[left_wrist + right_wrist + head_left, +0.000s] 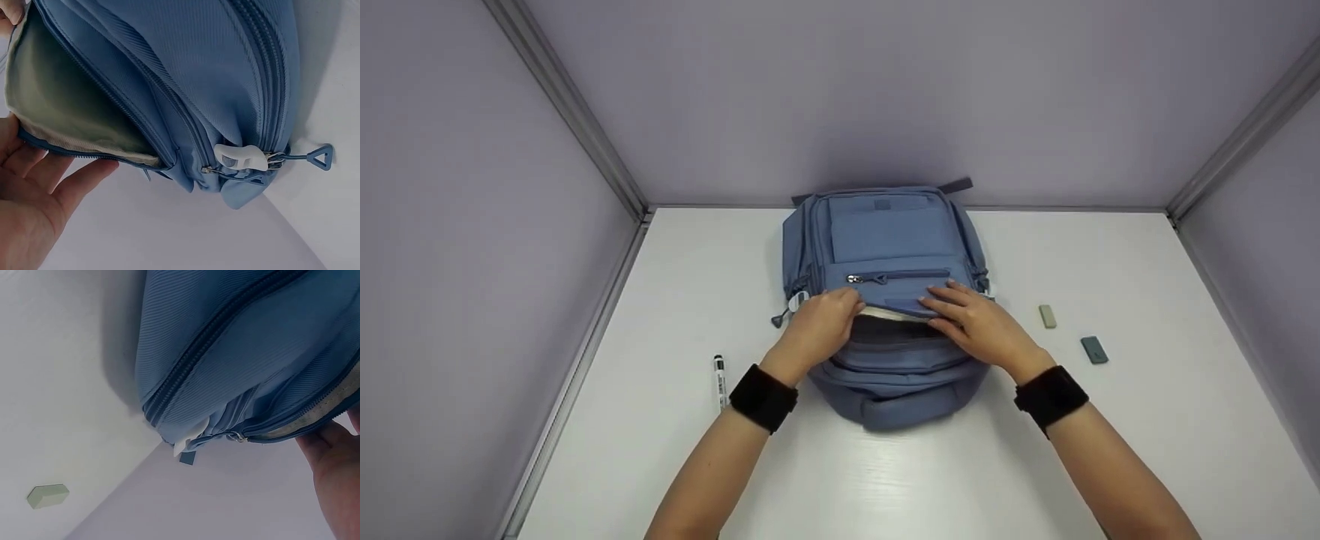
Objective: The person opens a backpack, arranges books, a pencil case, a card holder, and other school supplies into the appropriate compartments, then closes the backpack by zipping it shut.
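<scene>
A blue backpack (892,236) lies on the white table, its front pocket unzipped along the near edge. My left hand (817,326) grips the left part of the pocket's edge, fingers curled at the front panel. On the other side my right hand (986,330) has its fingers spread over the panel and its thumb at the opening, holding the edge. Between them the pocket gapes, showing its pale lining (62,84) in the left wrist view. A white piece (242,157) sits beside the zipper pulls at the bag's side.
A black-capped white marker (720,375) lies left of the bag, partly behind my left wrist. To the right are a small pale green block (1048,316) and a dark green block (1094,350). Grey panel walls (885,97) enclose the table's back and sides.
</scene>
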`<state>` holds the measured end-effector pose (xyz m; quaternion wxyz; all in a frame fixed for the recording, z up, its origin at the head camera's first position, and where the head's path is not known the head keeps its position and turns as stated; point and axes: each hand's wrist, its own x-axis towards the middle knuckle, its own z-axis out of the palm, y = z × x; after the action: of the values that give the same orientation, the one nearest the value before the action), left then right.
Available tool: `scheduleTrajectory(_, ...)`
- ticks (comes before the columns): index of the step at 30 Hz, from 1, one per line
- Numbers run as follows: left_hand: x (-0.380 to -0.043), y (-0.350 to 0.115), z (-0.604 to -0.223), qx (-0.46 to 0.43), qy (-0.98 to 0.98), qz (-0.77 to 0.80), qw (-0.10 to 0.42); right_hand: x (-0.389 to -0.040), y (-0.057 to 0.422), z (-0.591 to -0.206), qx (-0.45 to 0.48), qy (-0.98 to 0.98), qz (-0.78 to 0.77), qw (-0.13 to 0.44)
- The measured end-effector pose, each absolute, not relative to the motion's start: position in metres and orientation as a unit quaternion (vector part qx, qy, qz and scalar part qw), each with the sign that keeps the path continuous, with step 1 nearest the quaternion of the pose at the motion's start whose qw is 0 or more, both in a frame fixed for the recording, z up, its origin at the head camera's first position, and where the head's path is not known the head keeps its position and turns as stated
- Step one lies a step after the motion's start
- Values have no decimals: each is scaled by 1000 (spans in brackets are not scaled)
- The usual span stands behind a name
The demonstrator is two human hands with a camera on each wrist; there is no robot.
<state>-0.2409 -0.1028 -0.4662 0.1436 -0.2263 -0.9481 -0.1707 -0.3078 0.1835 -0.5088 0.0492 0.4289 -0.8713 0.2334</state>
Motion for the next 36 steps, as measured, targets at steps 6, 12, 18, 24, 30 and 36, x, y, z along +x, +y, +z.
scheduleTrajectory(6, -240, -106, -468, -219, -937, -150, 228, -314, 181, -506, 397, -877, 260, 74)
scheduleTrajectory(12, -235, -131, -469, -140, -948, -142, 247, -320, 174, -500, 365, -878, 287, 112)
scheduleTrajectory(18, -229, -169, -478, -49, -968, -124, 212, -327, 170, -492, 329, -889, 297, 111)
scheduleTrajectory(24, -218, -204, -490, 48, -986, -93, 133, -329, 165, -485, 302, -895, 314, 100)
scheduleTrajectory(30, -198, -222, -497, 164, -982, -89, -43, -330, 160, -482, 289, -895, 325, 96)
scheduleTrajectory(36, -180, -225, -510, 194, -966, -102, -136, -330, 158, -482, 289, -896, 323, 94)
